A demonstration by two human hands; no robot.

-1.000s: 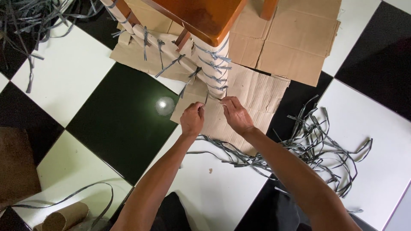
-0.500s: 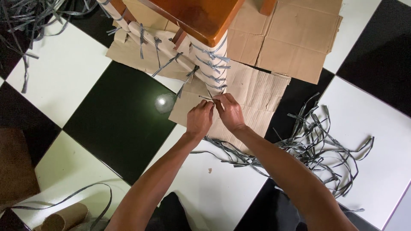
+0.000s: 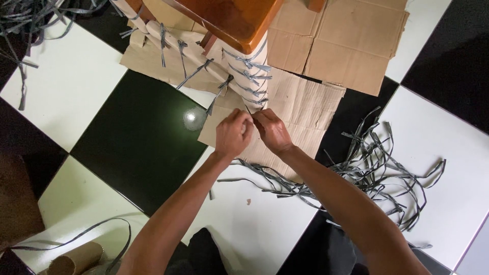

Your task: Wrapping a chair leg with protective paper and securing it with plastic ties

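A wooden chair seat point(image 3: 232, 18) stands above a leg point(image 3: 249, 76) wrapped in brown paper and tied with several grey plastic strips. My left hand point(image 3: 232, 135) and my right hand point(image 3: 272, 131) meet at the bottom of that leg, fingers pinched together on a thin grey strip point(image 3: 248, 110) that runs up toward the wrapping. The strip's ends are mostly hidden between my fingers. A wrapped crossbar point(image 3: 188, 53) with more grey ties runs off to the left.
Flattened cardboard sheets point(image 3: 336, 40) lie under the chair on a black and white tiled floor. A heap of loose grey strips point(image 3: 377, 168) lies at my right, more strips point(image 3: 30, 15) at the top left. A cardboard roll point(image 3: 76, 259) sits at the bottom left.
My hands were apart a second ago; they have closed in on each other at the foot of the leg and now touch, both pinching the strip.
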